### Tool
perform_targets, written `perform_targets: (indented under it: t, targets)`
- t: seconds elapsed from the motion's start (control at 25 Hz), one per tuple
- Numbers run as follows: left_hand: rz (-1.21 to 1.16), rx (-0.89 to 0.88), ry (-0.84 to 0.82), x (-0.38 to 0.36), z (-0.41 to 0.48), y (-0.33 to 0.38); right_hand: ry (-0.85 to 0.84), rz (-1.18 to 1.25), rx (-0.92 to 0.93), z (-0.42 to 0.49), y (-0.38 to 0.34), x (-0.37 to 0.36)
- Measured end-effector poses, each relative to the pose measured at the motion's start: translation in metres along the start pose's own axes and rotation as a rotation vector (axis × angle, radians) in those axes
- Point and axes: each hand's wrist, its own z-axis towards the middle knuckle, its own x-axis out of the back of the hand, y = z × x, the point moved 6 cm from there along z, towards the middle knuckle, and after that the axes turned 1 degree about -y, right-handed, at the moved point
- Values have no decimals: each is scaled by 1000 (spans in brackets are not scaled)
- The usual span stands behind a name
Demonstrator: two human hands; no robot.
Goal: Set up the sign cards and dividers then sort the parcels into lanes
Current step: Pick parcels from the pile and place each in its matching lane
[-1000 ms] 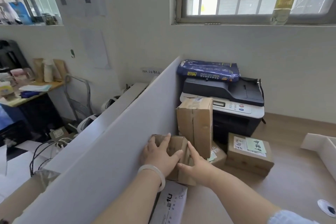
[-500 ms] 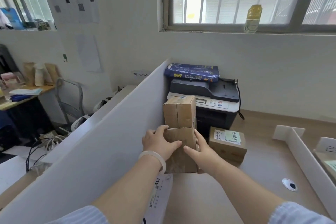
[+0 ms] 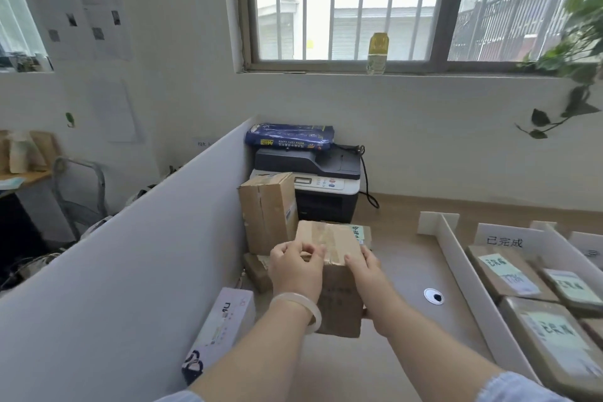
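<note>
A taped brown cardboard parcel point(image 3: 336, 274) is held above the desk between both hands. My left hand point(image 3: 295, 266) grips its left top edge with curled fingers. My right hand point(image 3: 367, 271) holds its right side, fingers wrapped round it. Behind stands a taller upright parcel point(image 3: 266, 210), with a low parcel point(image 3: 257, 269) at its foot and a labelled one point(image 3: 360, 232) partly hidden. To the right, white dividers point(image 3: 463, 263) form lanes. A white sign card point(image 3: 504, 241) stands at the head of a lane holding several green-labelled parcels point(image 3: 504, 272).
A white partition point(image 3: 130, 258) runs along the left. A printer point(image 3: 321, 186) with a blue paper ream point(image 3: 290, 137) on it stands at the back. A white carton point(image 3: 222, 326) lies by the partition. A cable grommet point(image 3: 433, 296) is set in the wooden desk.
Both hands have lifted the parcel off the pile and carried it toward me and to the right. The view has swung right, and the lanes and sign card now show.
</note>
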Motion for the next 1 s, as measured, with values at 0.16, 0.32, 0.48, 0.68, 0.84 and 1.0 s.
perform_targets:
  t: [0.16, 0.32, 0.48, 0.68, 0.84, 1.0]
  targets:
    - [109, 27, -164, -39, -17, 15, 32, -16, 117, -19, 3, 48]
    - [249, -34, -275, -71, -38, 35, 78, -104, 243, -34, 6, 83]
    - [124, -41, -396, -95, -44, 34, 159, 12, 283, -31, 10, 113]
    - [37, -75, -374, -99, -48, 34, 122, 80, 305, -28, 8, 124]
    - [0, -129, -351, -102, -54, 34, 85, -70, 288, -28, 11, 116]
    - [-44, -106, -315, -97, -43, 27, 83, 60, 286, -22, 0, 109]
